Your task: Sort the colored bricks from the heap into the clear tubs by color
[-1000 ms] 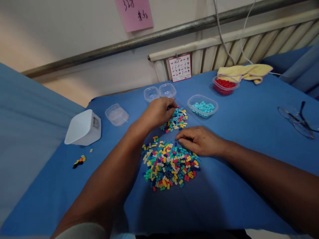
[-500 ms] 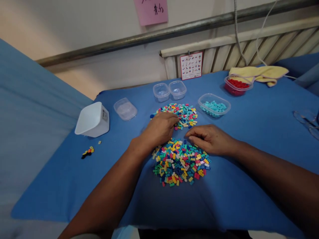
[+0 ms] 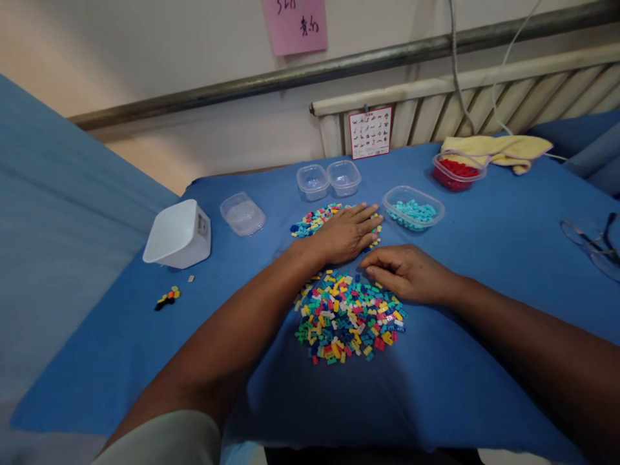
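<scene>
My left hand (image 3: 349, 233) lies flat with spread fingers over the far pile of small toy bricks (image 3: 312, 223), hiding much of its right part. Close by, my right hand (image 3: 404, 271) rests curled at the upper right edge of the nearer, larger brick pile (image 3: 349, 316). Its fingertips are bent under, so anything inside them is hidden. Both piles mix teal, yellow, red, white and dark blue pieces. Right of the far pile stands a clear tub of light blue bricks (image 3: 413, 210).
Two clear tubs (image 3: 312, 183) stand behind the far pile. A clear lid (image 3: 243, 214) and white bin (image 3: 178, 236) are leftward, with a few black and yellow bricks (image 3: 168, 298) below. Rightward are a red-brick tub (image 3: 458, 173), yellow cloth (image 3: 498, 150) and eyeglasses (image 3: 593, 242).
My left hand has gone from bent fingers at the far pile to lying flat and spread across it, further right. My right hand stays in place. The view has shifted.
</scene>
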`<control>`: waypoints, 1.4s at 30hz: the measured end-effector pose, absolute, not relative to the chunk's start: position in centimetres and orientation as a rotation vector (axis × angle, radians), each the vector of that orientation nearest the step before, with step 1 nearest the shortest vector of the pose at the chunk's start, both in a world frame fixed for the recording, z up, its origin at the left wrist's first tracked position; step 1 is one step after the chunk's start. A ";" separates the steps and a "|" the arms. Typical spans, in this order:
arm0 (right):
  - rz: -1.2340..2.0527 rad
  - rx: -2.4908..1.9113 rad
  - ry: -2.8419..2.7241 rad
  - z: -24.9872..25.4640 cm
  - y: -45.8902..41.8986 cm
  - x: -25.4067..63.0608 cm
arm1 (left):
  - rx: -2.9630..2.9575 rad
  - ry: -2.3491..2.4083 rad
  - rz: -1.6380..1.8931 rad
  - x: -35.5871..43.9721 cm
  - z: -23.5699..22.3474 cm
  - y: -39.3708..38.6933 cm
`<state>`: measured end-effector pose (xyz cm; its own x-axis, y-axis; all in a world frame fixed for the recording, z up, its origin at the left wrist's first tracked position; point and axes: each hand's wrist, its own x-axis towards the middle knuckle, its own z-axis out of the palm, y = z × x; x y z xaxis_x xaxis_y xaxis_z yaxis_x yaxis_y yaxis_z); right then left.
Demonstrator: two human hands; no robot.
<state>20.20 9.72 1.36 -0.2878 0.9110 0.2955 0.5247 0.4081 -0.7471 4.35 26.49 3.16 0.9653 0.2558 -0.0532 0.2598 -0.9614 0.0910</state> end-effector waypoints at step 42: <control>0.710 -1.249 -1.957 0.8 9.5 20.4 | 2.670 0.797 0.586 -8.1 6.5 23.4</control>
<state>20.42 9.52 0.83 -0.2909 0.9197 0.2635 0.5364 0.3848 -0.7511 -8.06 23.42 6.54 0.7638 0.5732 0.2965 0.4536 -0.8037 0.3851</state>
